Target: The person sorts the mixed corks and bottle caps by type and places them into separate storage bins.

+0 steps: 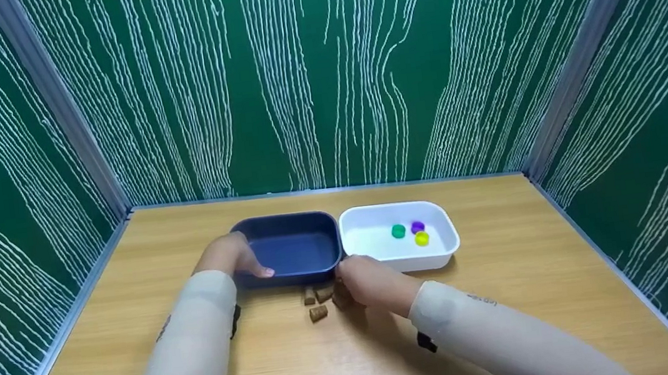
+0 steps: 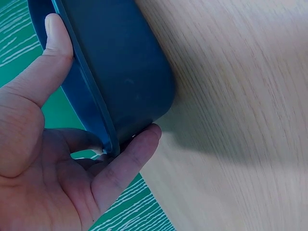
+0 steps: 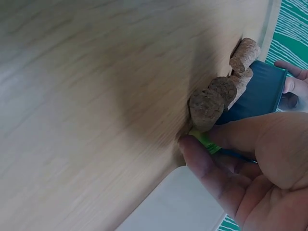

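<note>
My left hand grips the left end of a dark blue plastic tub. In the left wrist view, its thumb lies over the rim while the other fingers reach round the tub's end wall. My right hand is low at the table, by the gap between that tub and a white tub. Between its thumb and index finger it pinches a small yellow-green bottle cap, partly hidden by the fingers. Several brown corks lie in front of the blue tub; one cork is right beside the pinching fingertips.
Inside the white tub are a green cap, a purple cap and a yellow cap. Both tubs stand side by side on a wooden table. Green panels with white wavy lines rise behind and at both sides.
</note>
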The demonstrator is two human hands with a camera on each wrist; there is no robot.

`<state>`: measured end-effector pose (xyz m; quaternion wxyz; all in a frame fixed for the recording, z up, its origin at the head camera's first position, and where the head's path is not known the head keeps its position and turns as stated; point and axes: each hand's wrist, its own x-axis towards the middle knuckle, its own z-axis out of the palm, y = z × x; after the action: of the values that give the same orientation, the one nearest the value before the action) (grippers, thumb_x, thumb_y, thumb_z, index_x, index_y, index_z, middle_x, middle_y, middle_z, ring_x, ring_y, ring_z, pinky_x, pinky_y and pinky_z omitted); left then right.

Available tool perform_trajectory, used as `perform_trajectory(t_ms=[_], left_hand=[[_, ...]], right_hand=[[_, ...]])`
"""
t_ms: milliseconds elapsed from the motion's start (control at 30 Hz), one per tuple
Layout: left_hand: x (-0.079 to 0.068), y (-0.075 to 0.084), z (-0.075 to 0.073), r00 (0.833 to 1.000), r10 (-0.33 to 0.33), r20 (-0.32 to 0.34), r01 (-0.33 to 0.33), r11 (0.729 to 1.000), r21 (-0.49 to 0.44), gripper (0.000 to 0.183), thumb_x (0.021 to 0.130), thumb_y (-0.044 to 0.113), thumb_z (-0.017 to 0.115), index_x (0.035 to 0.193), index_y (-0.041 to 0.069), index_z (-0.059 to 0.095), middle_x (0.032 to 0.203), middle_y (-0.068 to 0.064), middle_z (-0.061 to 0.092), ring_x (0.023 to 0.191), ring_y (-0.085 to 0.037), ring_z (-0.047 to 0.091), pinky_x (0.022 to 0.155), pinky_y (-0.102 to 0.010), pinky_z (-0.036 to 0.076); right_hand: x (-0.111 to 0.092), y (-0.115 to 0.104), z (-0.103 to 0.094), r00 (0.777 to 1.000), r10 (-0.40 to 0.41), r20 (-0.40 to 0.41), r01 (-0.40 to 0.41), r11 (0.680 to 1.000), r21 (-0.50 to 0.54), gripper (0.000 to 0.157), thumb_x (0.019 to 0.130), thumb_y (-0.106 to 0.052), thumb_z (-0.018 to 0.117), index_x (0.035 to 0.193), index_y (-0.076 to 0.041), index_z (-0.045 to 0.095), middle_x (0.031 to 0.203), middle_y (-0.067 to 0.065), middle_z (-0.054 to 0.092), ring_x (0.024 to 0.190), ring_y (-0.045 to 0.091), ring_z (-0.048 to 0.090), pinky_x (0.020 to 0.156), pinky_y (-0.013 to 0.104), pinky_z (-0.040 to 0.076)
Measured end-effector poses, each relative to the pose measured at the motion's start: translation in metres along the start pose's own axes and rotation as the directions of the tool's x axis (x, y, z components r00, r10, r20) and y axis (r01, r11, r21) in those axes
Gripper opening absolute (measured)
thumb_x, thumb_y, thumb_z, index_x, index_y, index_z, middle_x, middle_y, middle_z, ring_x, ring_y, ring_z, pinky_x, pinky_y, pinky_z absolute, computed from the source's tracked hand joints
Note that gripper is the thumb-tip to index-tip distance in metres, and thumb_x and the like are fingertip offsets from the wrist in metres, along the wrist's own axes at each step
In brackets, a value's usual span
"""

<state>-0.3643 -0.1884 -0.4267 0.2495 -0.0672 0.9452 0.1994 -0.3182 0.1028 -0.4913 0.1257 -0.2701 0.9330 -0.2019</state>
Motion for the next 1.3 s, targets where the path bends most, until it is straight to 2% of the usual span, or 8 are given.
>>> perform_trajectory(t_ms=[133, 233, 367, 600, 700, 933, 1100, 1300], left_hand=[[0.001, -0.001, 0.001, 1.0, 0.004, -0.01, -0.004, 1.0, 0.001, 0.118, 0.095, 0.049, 0.093, 0.173, -0.012, 0.028, 0.18, -0.032, 0.035, 0.168, -0.052, 0.035, 0.14, -0.06, 0.034], [0.002, -0.002, 0.001, 1.0, -0.003, -0.008, 0.003, 1.0, -0.004, 0.12, 0.095, 0.049, 0.093, 0.174, -0.011, 0.026, 0.182, -0.032, 0.032, 0.17, -0.052, 0.032, 0.141, -0.06, 0.033], [0.0, -0.001, 0.0, 1.0, -0.01, -0.002, 0.01, 1.0, -0.012, 0.124, 0.095, 0.05, 0.093, 0.176, -0.01, 0.021, 0.184, -0.031, 0.028, 0.172, -0.051, 0.029, 0.142, -0.06, 0.03], [-0.006, 0.0, -0.001, 1.0, 0.004, 0.001, -0.004, 1.0, -0.015, 0.123, 0.095, 0.05, 0.093, 0.175, -0.01, 0.021, 0.184, -0.032, 0.028, 0.171, -0.052, 0.029, 0.142, -0.06, 0.03], [-0.007, 0.0, -0.001, 1.0, 0.008, 0.0, -0.008, 1.0, -0.017, 0.124, 0.095, 0.051, 0.093, 0.175, -0.011, 0.022, 0.183, -0.032, 0.028, 0.171, -0.052, 0.029, 0.142, -0.06, 0.031], [-0.004, -0.001, 0.001, 1.0, -0.012, -0.003, 0.012, 0.999, -0.029, 0.121, 0.095, 0.048, 0.093, 0.175, -0.01, 0.023, 0.183, -0.032, 0.029, 0.171, -0.052, 0.031, 0.142, -0.061, 0.031], [-0.005, 0.0, 0.001, 1.0, -0.024, 0.003, 0.024, 0.999, -0.039, 0.122, 0.094, 0.047, 0.094, 0.175, -0.01, 0.024, 0.183, -0.032, 0.029, 0.17, -0.052, 0.031, 0.141, -0.062, 0.031], [-0.007, 0.001, -0.001, 1.0, -0.005, 0.001, 0.005, 1.0, -0.004, 0.125, 0.094, 0.05, 0.094, 0.176, -0.01, 0.022, 0.184, -0.032, 0.026, 0.171, -0.052, 0.031, 0.141, -0.059, 0.034]], right_hand=[[-0.002, -0.001, -0.002, 1.0, 0.022, 0.013, -0.022, 0.998, 0.054, 0.019, 0.11, -0.003, 0.063, 0.11, -0.009, 0.081, 0.091, 0.008, 0.082, 0.069, 0.012, 0.07, 0.062, 0.028, 0.061], [-0.003, -0.004, -0.006, 1.0, -0.007, -0.022, 0.007, 1.0, -0.026, 0.018, 0.103, 0.001, 0.069, 0.113, -0.007, 0.081, 0.089, 0.008, 0.081, 0.072, 0.017, 0.07, 0.065, 0.033, 0.065], [-0.004, -0.008, -0.01, 0.997, -0.039, -0.072, 0.023, 0.977, -0.211, 0.021, 0.098, 0.004, 0.074, 0.114, -0.008, 0.082, 0.087, 0.005, 0.08, 0.074, 0.018, 0.067, 0.072, 0.035, 0.066], [-0.008, -0.011, -0.019, 0.999, 0.033, -0.016, -0.035, 0.987, -0.155, 0.021, 0.101, -0.001, 0.076, 0.12, -0.008, 0.083, 0.079, -0.003, 0.077, 0.07, 0.013, 0.072, 0.067, 0.028, 0.063], [-0.011, -0.013, -0.025, 0.998, 0.064, 0.01, -0.062, 0.99, -0.125, 0.017, 0.101, -0.004, 0.081, 0.117, -0.007, 0.083, 0.082, -0.001, 0.08, 0.072, 0.013, 0.075, 0.073, 0.03, 0.067], [-0.015, -0.011, -0.042, 0.996, 0.05, -0.07, -0.061, 0.984, -0.169, 0.016, 0.099, -0.005, 0.086, 0.114, -0.009, 0.086, 0.104, 0.006, 0.086, 0.083, 0.019, 0.072, 0.091, 0.04, 0.071], [-0.017, -0.01, -0.054, 0.995, 0.065, -0.081, -0.075, 0.989, -0.125, 0.018, 0.097, -0.012, 0.09, 0.113, -0.01, 0.085, 0.1, 0.007, 0.084, 0.081, 0.02, 0.071, 0.086, 0.039, 0.07], [-0.018, -0.001, -0.067, 0.983, -0.058, -0.177, 0.022, 0.98, -0.198, 0.01, 0.096, -0.005, 0.083, 0.105, -0.004, 0.082, 0.091, 0.008, 0.078, 0.079, 0.019, 0.063, 0.073, 0.037, 0.061]])
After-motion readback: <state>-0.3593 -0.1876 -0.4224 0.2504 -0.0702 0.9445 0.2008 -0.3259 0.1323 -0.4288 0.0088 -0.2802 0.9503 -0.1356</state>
